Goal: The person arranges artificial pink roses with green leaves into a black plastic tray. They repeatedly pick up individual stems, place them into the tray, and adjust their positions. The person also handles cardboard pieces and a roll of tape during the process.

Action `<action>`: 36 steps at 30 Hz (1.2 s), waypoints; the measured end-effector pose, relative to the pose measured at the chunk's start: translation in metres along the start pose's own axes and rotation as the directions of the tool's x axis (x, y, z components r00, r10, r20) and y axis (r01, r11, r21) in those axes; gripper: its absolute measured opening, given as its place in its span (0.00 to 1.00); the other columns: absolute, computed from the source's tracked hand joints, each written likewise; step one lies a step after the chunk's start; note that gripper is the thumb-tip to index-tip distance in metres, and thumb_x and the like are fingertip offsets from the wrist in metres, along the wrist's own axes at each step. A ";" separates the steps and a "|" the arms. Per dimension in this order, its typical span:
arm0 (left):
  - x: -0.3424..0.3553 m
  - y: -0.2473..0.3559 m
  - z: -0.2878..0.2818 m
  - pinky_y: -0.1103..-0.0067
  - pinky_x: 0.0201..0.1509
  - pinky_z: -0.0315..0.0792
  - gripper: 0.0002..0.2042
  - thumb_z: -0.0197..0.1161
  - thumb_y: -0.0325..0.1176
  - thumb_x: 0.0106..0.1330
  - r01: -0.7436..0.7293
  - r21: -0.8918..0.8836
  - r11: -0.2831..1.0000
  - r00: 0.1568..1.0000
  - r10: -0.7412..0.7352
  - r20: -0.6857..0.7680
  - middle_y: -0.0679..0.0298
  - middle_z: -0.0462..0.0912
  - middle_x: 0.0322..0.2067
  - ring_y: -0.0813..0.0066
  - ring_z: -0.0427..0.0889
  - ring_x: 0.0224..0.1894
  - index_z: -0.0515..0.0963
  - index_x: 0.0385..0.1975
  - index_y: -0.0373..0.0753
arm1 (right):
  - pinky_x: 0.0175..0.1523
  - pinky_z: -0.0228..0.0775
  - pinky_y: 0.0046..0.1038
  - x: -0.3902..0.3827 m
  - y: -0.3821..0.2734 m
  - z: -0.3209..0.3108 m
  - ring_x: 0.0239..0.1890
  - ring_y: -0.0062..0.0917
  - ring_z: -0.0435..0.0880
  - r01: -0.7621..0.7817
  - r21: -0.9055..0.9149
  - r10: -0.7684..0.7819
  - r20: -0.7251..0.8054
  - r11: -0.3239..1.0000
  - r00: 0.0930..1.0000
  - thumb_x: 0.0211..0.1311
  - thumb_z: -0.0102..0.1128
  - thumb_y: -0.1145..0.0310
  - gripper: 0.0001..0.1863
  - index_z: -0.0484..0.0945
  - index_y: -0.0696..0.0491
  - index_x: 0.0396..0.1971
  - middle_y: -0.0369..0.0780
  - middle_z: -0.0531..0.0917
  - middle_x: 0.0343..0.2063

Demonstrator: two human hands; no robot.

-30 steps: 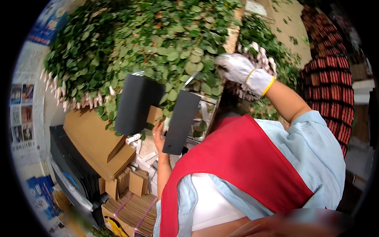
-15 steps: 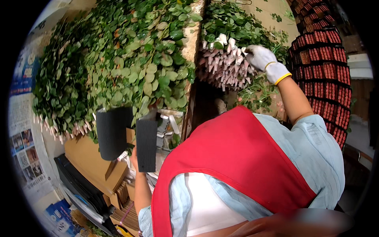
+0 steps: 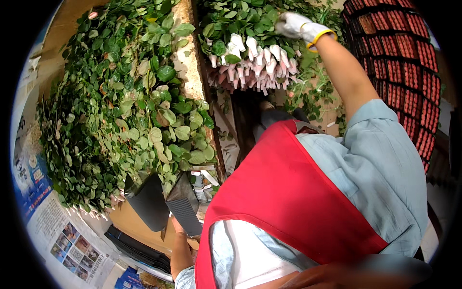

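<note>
My right hand (image 3: 291, 25), in a white glove with a yellow cuff, reaches far forward over leafy stems (image 3: 255, 21) at the top middle. Its fingers are at the leaves and blurred; whether they grip a stem cannot be seen. Just nearer hang the pile's pale pink and white wrapped flower heads (image 3: 255, 65), bunched closely. My left hand (image 3: 177, 226) is low, beside a black ridged panel (image 3: 185, 215) that hides most of its fingers. Left of that stands another dark panel (image 3: 148, 202), with leaves showing between and above the two.
A large heap of leafy stems (image 3: 125, 106) fills the left, bordered by an upright board (image 3: 188, 62). Stacked black crates with red contents (image 3: 399, 58) stand at the right. Brown cardboard (image 3: 137, 224) and black folded sheets (image 3: 137, 250) lie lower left, near a printed wall sheet (image 3: 72, 245).
My right hand has moved forward, from beside the wrapped heads to the leaves beyond them. The view has shifted, and the black panels look more tilted.
</note>
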State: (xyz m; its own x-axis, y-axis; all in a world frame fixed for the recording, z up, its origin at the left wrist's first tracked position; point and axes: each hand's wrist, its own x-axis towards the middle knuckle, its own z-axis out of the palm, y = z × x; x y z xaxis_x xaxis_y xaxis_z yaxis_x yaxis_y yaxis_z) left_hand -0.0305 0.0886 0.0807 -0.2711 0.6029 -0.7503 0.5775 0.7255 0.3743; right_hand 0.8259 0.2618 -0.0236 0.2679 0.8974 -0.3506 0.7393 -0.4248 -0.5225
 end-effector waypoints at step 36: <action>0.024 0.012 0.027 0.71 0.65 0.69 0.26 0.70 0.31 0.64 -0.409 0.016 0.913 0.873 0.386 0.298 0.50 0.81 0.57 0.61 0.78 0.60 0.72 0.60 0.30 | 0.51 0.79 0.40 -0.099 -0.245 -0.005 0.46 0.48 0.85 0.525 -0.232 -0.534 0.025 0.819 0.845 0.62 0.59 0.65 0.16 0.82 0.52 0.49 0.51 0.86 0.42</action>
State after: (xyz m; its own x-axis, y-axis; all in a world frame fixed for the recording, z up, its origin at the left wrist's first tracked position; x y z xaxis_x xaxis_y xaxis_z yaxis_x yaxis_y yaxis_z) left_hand -0.0094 0.1023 0.0524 0.2156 0.7073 -0.6732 0.6498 0.4107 0.6396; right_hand 0.6216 0.2773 0.1430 -0.1839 0.9823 -0.0367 0.8892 0.1503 -0.4321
